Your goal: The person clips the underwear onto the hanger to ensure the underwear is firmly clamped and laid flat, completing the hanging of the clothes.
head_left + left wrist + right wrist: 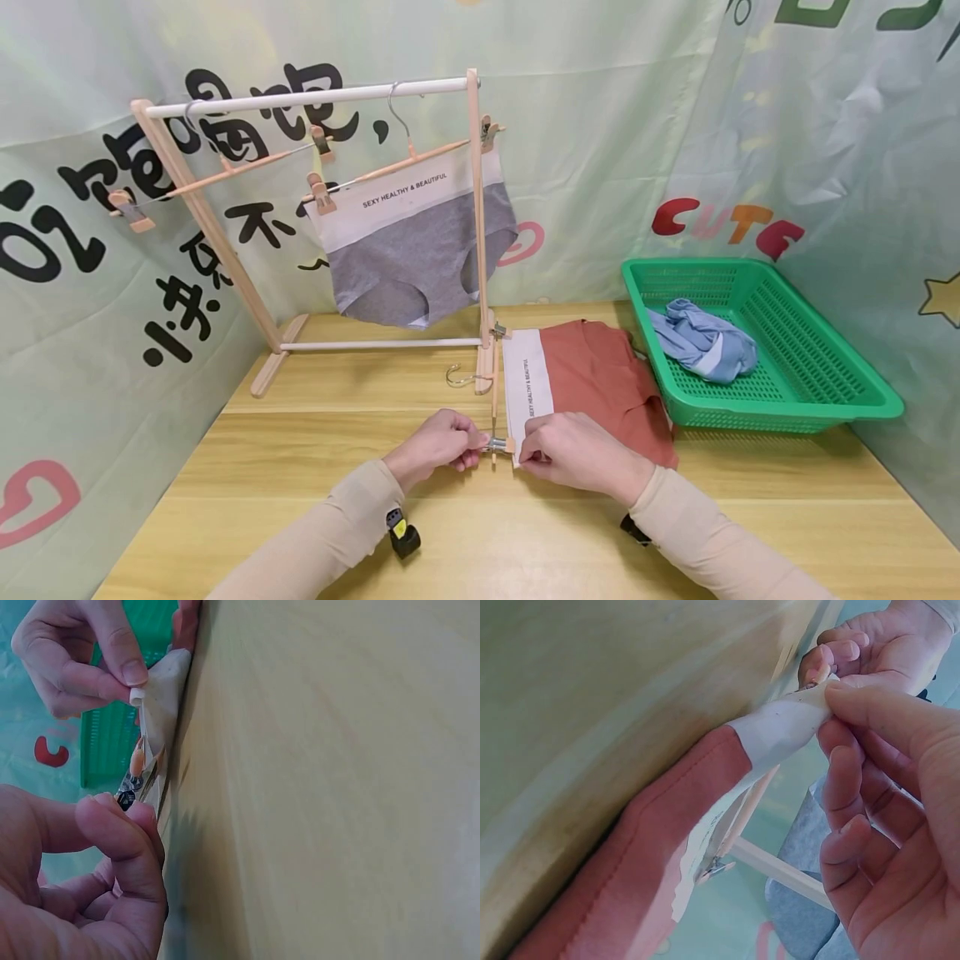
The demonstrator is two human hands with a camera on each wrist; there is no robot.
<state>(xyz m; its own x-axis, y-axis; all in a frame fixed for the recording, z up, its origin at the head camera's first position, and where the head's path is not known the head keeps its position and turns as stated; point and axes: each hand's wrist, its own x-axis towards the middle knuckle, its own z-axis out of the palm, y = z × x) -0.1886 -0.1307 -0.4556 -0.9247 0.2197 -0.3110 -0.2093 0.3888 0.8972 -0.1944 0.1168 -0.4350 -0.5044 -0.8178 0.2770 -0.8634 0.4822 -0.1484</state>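
Note:
A pair of rust-red underpants (596, 367) with a white printed waistband (527, 379) lies on the table, waistband to the left. Alongside that band lies a clip hanger (495, 396), its hook pointing left. My left hand (441, 442) pinches the near clip (498, 445) of the hanger between thumb and finger. The near corner of the waistband is pinched by my right hand (581, 454), close beside that clip. In the left wrist view, the clip's jaws point at the band (161, 697); whether they bite on the cloth I cannot tell. The far clip (500, 332) sits by the band's other end.
A wooden rack (315, 96) stands at the back left. On it hang grey underpants (420, 250), clipped to a hanger, and a bare clip hanger (225, 173). To the right, a green basket (787, 408) holds a crumpled blue garment (701, 342). Printed cloth hangs behind the table.

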